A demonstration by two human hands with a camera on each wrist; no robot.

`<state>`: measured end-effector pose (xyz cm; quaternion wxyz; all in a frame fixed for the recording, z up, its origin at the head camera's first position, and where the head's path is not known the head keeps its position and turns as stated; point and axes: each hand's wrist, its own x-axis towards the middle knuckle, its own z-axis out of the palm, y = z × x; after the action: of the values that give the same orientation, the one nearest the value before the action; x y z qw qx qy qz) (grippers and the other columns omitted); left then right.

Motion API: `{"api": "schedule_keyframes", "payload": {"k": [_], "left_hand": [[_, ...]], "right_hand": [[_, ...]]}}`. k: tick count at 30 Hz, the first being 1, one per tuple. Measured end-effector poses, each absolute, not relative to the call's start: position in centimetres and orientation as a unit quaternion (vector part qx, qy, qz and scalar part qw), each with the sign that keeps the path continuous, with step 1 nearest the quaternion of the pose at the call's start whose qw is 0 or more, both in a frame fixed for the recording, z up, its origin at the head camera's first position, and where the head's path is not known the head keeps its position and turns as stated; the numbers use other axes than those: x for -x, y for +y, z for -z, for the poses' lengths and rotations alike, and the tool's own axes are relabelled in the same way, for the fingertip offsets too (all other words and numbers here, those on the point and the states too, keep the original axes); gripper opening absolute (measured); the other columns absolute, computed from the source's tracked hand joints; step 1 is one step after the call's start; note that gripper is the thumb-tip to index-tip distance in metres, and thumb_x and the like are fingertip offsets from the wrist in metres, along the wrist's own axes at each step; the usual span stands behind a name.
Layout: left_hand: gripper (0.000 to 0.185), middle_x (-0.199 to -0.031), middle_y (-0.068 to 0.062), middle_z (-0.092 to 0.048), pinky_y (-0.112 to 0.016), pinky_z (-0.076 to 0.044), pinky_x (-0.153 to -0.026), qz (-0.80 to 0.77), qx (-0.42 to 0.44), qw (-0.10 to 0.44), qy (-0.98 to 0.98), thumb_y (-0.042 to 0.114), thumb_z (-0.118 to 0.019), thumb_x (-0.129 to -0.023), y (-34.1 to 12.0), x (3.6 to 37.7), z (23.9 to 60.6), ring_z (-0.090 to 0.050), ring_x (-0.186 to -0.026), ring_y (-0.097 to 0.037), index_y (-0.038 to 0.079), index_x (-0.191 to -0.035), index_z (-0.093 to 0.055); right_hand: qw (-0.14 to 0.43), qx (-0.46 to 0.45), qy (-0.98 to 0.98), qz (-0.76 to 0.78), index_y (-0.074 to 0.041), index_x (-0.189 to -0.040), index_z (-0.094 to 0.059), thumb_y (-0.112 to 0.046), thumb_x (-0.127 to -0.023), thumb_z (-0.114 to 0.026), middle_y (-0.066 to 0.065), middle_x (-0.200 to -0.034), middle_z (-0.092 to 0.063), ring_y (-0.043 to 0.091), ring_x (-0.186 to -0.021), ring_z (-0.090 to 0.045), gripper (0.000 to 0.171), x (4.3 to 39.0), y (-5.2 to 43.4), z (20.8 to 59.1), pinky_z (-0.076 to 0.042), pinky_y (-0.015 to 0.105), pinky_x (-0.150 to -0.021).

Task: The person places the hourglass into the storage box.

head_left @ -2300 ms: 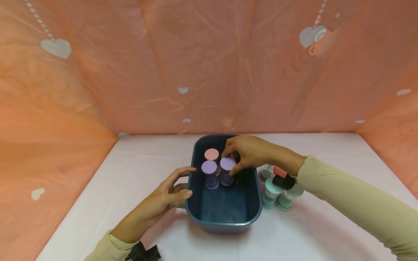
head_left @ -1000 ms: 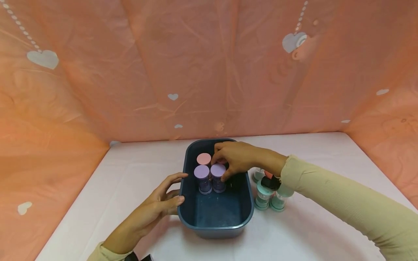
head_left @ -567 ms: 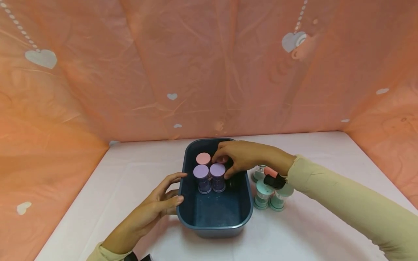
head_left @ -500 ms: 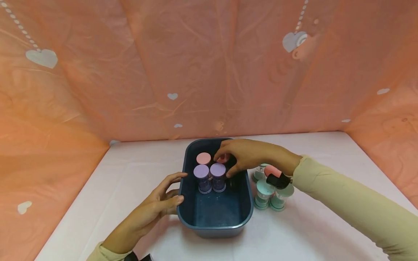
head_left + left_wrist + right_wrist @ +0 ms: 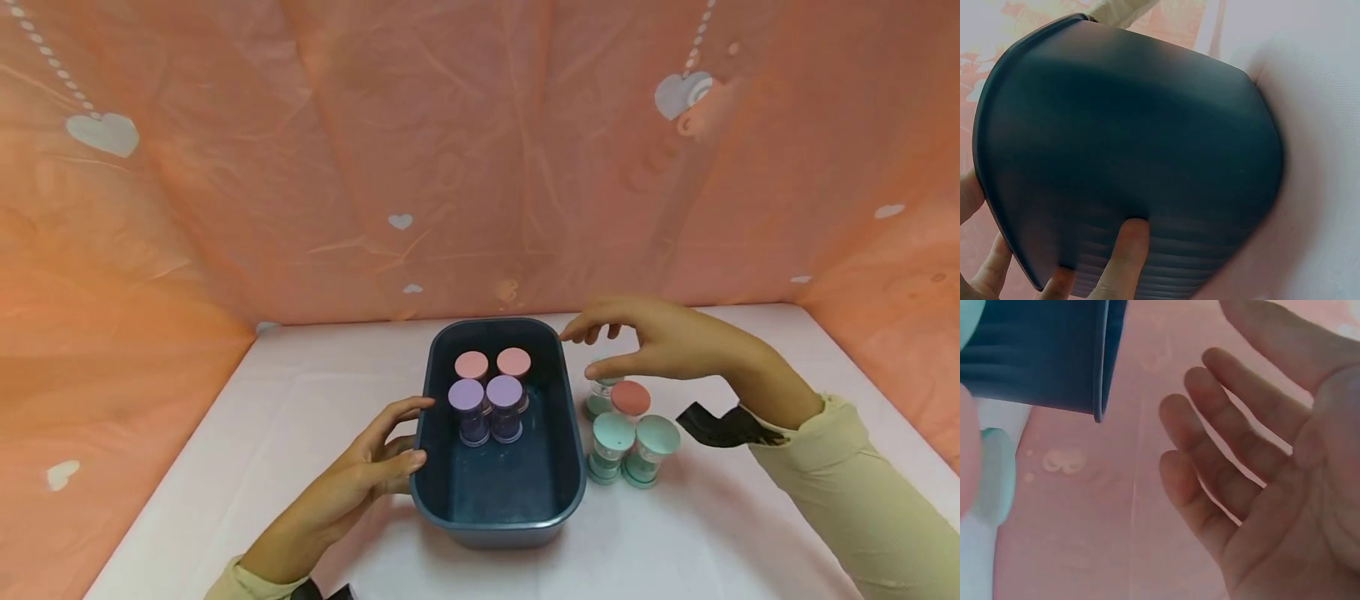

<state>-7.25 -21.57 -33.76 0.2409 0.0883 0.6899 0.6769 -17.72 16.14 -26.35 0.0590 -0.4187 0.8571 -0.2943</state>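
Right of the bin (image 5: pixel 573 467), right hand (image 5: pixel 660 342) hovers with fingers spread, holding nothing, just above the pink-lidded jar (image 5: pixel 628 400) in the jar cluster. Left hand (image 5: pixel 367 475) rests fingers flat on the bin's left wall.

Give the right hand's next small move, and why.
Probably lower the right hand onto the pink jar just beneath it and grip the lid. The hand is open and empty; the bin holds four jars, with room left, and the left hand touches its side.
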Motion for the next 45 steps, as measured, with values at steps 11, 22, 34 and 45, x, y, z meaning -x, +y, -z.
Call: {"api": "schedule_keyframes", "payload": {"k": [11,22,34,45], "left_hand": [[0.063,-0.157,-0.019,-0.024,-0.037,-0.053,-0.093,-0.680,-0.087,0.237,0.689,0.017,-0.059,-0.098,-21.3,7.1,33.7,-0.044,-0.130,-0.031,0.018,-0.153,-0.027],[0.062,-0.158,-0.016,-0.022,-0.039,-0.050,-0.095,-0.673,-0.085,0.236,0.695,0.018,-0.058,-0.099,-21.4,7.1,33.7,-0.040,-0.133,-0.035,0.019,-0.153,-0.028],[0.061,-0.159,-0.014,-0.022,-0.040,-0.049,-0.096,-0.672,-0.084,0.237,0.697,0.018,-0.057,-0.099,-21.4,7.3,33.8,-0.039,-0.134,-0.036,0.021,-0.152,-0.029],[0.061,-0.157,-0.020,-0.024,-0.042,-0.052,-0.095,-0.678,-0.087,0.236,0.691,0.015,-0.056,-0.099,-21.5,7.2,33.9,-0.041,-0.132,-0.035,0.018,-0.153,-0.028]], "right_hand": [[0.036,0.431,0.843,0.319,-0.033,-0.121,-0.066,-0.031,-0.089,-0.076,-0.015,-0.105,-0.066,0.005,-0.095,-0.060,0.034,14.8,20.1,31.6,-0.049,0.022,-0.080],[0.046,0.403,0.882,0.239,-0.039,-0.122,-0.061,-0.034,-0.086,-0.078,-0.024,-0.119,-0.058,0.003,-0.109,-0.057,0.040,12.7,23.0,31.9,-0.049,0.026,-0.091],[0.087,0.394,0.881,0.248,-0.036,-0.126,-0.055,-0.033,-0.080,-0.083,-0.024,-0.105,-0.060,-0.002,-0.095,-0.057,0.054,12.9,23.8,32.4,-0.045,0.026,-0.074],[0.089,0.412,0.873,0.244,-0.036,-0.128,-0.057,-0.035,-0.081,-0.082,-0.023,-0.114,-0.061,-0.003,-0.094,-0.057,0.053,13.1,23.8,32.6,-0.047,0.024,-0.073]]}}
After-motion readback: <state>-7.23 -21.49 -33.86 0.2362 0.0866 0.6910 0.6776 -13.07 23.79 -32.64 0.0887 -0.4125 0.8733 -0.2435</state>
